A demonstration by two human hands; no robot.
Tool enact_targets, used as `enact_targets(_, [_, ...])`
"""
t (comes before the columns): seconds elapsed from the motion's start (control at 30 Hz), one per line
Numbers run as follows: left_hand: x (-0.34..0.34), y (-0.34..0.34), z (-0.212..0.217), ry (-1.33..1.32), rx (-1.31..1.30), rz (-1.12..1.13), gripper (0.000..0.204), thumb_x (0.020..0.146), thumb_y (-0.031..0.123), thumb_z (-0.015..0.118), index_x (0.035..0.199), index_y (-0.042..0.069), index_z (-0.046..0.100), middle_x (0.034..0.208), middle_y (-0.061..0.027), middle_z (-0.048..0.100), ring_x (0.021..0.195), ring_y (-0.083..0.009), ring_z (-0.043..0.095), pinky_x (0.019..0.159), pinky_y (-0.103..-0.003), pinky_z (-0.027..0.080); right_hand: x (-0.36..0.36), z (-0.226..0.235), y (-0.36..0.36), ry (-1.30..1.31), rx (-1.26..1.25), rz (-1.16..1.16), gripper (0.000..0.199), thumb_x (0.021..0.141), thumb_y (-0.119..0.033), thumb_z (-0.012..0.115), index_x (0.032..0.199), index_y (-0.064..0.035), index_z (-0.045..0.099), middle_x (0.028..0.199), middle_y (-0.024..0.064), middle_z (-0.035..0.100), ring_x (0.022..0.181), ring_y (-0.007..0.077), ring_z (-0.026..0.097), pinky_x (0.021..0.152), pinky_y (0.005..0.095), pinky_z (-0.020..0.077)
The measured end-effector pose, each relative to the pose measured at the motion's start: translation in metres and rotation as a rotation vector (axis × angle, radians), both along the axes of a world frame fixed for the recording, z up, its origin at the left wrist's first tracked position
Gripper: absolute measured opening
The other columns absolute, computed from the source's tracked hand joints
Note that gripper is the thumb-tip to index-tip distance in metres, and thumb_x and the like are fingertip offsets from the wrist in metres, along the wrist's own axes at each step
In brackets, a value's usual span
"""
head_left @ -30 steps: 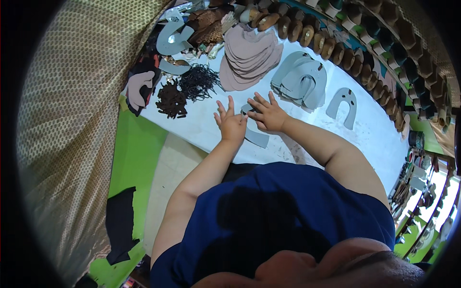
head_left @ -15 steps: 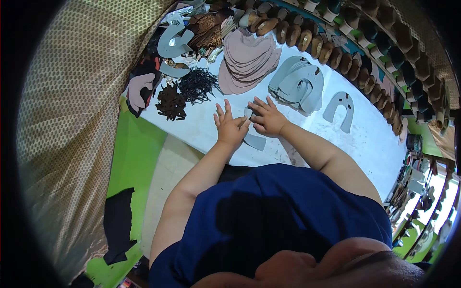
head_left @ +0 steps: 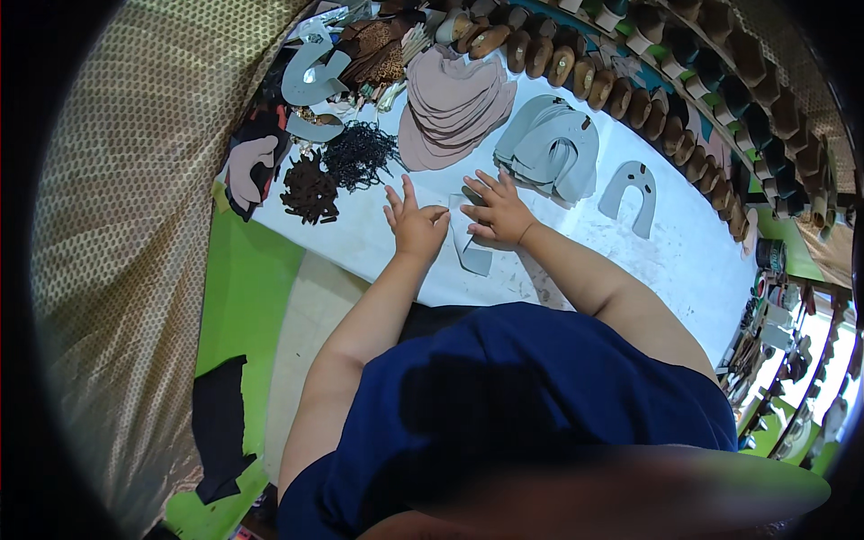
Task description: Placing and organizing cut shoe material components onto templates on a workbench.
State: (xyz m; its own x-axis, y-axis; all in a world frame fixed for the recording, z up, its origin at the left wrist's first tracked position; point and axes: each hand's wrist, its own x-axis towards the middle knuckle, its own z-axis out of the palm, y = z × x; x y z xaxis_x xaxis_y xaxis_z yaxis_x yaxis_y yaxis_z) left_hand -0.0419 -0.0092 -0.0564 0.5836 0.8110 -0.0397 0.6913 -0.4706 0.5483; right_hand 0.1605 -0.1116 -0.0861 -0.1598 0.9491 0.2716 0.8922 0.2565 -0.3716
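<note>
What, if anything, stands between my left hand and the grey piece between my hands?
Nothing visible: your left hand is close beside the grey piece. Your right hand is on its other side and seems to cover part of it.

Patterned fabric [head_left: 135, 225] at left; black cloth [head_left: 219, 427] on green surface [head_left: 247, 288].

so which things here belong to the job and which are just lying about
Likely in the job:
grey piece between left hand and right hand
stack of grey curved pieces
lone grey arch
perhaps dark brown strips

Probably just lying about:
black cloth, lower left
brown shoe-shaped forms
pinkish stack, untouched
</note>
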Motion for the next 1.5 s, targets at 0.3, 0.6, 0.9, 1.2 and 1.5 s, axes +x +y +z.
enact_targets(0.3, [0.014, 0.008, -0.011, 0.06, -0.013, 0.005, 0.009, 0.075, 0.024, 0.072, 0.075, 0.017, 0.079, 0.161, -0.0182, 0.027, 0.151, -0.0431, 0.011, 0.116, -0.066, 0.003, -0.001, -0.006, 0.001, -0.014, -0.006, -0.017, 0.045, 0.087, -0.048, 0.063, 0.123, -0.0213, 0.068, 0.148, 0.0116, 0.044, 0.145, 0.0317, 0.03, 0.114, 0.0664, 0.0188])
enact_targets(0.6, [0.015, -0.005, -0.012, 0.024, 0.04, 0.123, 0.015, 0.077, 0.021, 0.068, 0.063, 0.017, 0.071, 0.161, -0.0073, 0.034, 0.151, -0.0339, 0.02, 0.116, -0.065, 0.0, -0.005, 0.0, 0.003, -0.043, -0.067, -0.032, 0.061, 0.088, -0.051, 0.061, 0.138, -0.0154, 0.056, 0.15, 0.011, 0.044, 0.146, 0.0308, 0.03, 0.116, 0.0644, 0.0164])
enact_targets(0.9, [0.011, -0.004, -0.013, 0.008, 0.004, 0.214, 0.01, 0.077, 0.02, 0.069, 0.07, 0.016, 0.074, 0.161, -0.0067, 0.033, 0.151, -0.035, 0.015, 0.115, -0.066, 0.0, -0.003, -0.003, 0.003, -0.024, -0.107, -0.064, 0.064, 0.088, -0.049, 0.061, 0.136, -0.0078, 0.057, 0.147, 0.0121, 0.047, 0.146, 0.0305, 0.03, 0.119, 0.0607, 0.0151])
enact_targets(1.2, [0.007, -0.005, -0.022, -0.006, -0.018, 0.292, 0.009, 0.076, 0.021, 0.07, 0.069, 0.017, 0.073, 0.16, -0.0047, 0.034, 0.151, -0.0331, 0.017, 0.116, -0.065, 0.001, -0.004, -0.005, 0.003, -0.047, -0.1, -0.068, 0.063, 0.088, -0.05, 0.059, 0.135, -0.0077, 0.058, 0.146, 0.0123, 0.048, 0.145, 0.0305, 0.031, 0.119, 0.06, 0.0153])
enact_targets(1.5, [0.002, -0.005, -0.022, -0.018, -0.041, 0.303, 0.009, 0.078, 0.02, 0.07, 0.07, 0.017, 0.073, 0.158, -0.0045, 0.037, 0.15, -0.0326, 0.017, 0.116, -0.065, 0.002, -0.002, -0.011, 0.004, -0.063, -0.088, -0.064, 0.065, 0.087, -0.052, 0.06, 0.136, -0.0088, 0.058, 0.146, 0.011, 0.048, 0.146, 0.0294, 0.031, 0.119, 0.0599, 0.0147])
